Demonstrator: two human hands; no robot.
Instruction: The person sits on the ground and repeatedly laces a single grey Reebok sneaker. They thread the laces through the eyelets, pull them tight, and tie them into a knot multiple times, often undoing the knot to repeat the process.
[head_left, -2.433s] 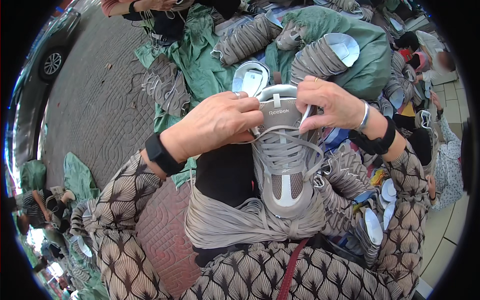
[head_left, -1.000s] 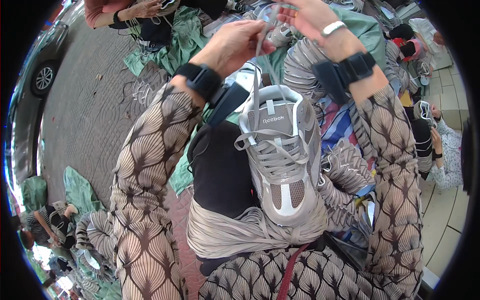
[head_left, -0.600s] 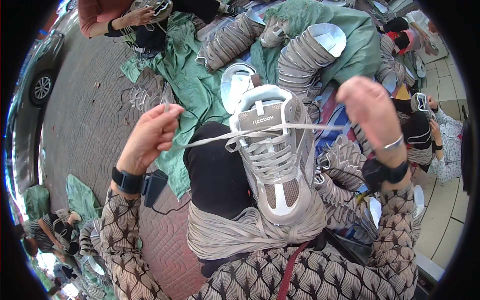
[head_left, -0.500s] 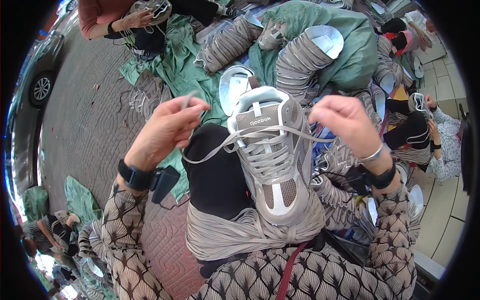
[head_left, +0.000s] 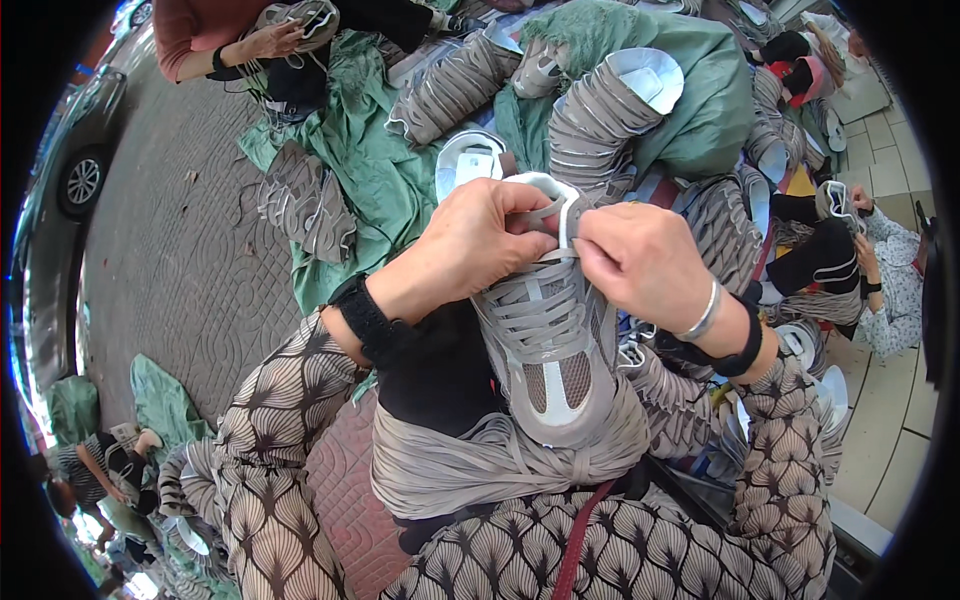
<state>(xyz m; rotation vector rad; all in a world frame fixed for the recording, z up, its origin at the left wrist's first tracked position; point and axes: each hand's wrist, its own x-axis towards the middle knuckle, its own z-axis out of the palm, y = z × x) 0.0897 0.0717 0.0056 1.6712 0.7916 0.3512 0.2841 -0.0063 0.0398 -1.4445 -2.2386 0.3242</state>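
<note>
A grey-beige sneaker [head_left: 560, 390] with a white toe stripe rests toe toward me on my lap. Its flat grey shoelace [head_left: 535, 318] crosses the front in several rows. At the top of the shoe, my left hand [head_left: 485, 238] pinches a loose length of the lace beside the tongue. My right hand [head_left: 645, 262] is closed at the right edge of the collar, its fingertips against the shoe; any lace between them is hidden. Below the toe, a thick bundle of grey laces [head_left: 450, 470] lies across my black-covered legs.
Nested stacks of sneaker uppers [head_left: 600, 130] lie ahead against a green sack [head_left: 710, 90]. More uppers [head_left: 305, 200] sit on green sheeting at the left. Other people work with shoes at the upper left [head_left: 200, 50] and right [head_left: 890, 280]. A dark car [head_left: 90, 150] stands far left.
Both hands have come inward from either side to the top of the sneaker. The lace drawn out wide between them is now gathered at the collar. The shoe stays in place.
</note>
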